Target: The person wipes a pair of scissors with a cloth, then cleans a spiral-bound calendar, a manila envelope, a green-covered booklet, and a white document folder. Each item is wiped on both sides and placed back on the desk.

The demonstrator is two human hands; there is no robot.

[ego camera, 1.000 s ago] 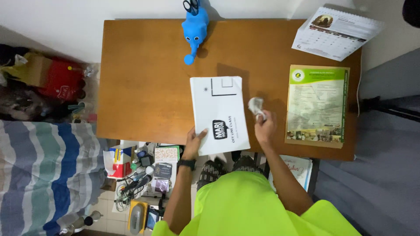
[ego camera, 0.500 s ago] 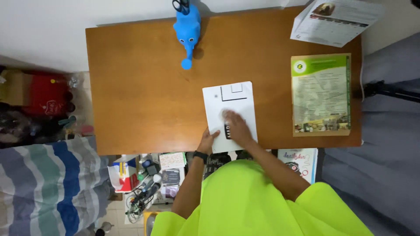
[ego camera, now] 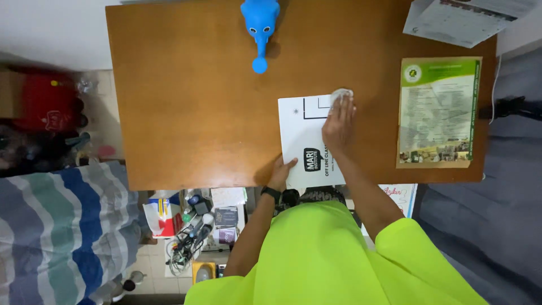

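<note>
Since half a second ago your right hand (ego camera: 339,121) has slid from the middle of the white sheet (ego camera: 307,141) up to its top right corner, carrying the small white wad (ego camera: 341,93) with it; a second ago that hand was off the sheet's right edge. Your left hand (ego camera: 280,171) has stayed at the sheet's lower left edge.

Your right arm runs up from the lower middle of the frame, forearm straight, palm down, fingers together and flat, pressing the wad onto the sheet's corner. Your left arm is bent close to your body; its thumb lies over the sheet's near edge, and you cannot tell from here how the other fingers sit.

The sheet lies right of centre on the bench (ego camera: 192,101), its bottom end hanging slightly over the near edge. Just to its right there is a strip of bare wood, then the green leaflet (ego camera: 437,113), apart from your hand. Above the wad the bench is bare up to the far edge. The blue toy (ego camera: 259,22) stands at the top centre, well apart from the sheet. A grey paper (ego camera: 463,20) hangs over the upper right corner. To the left of the sheet you have wide bare wood as far as the left edge.
</note>
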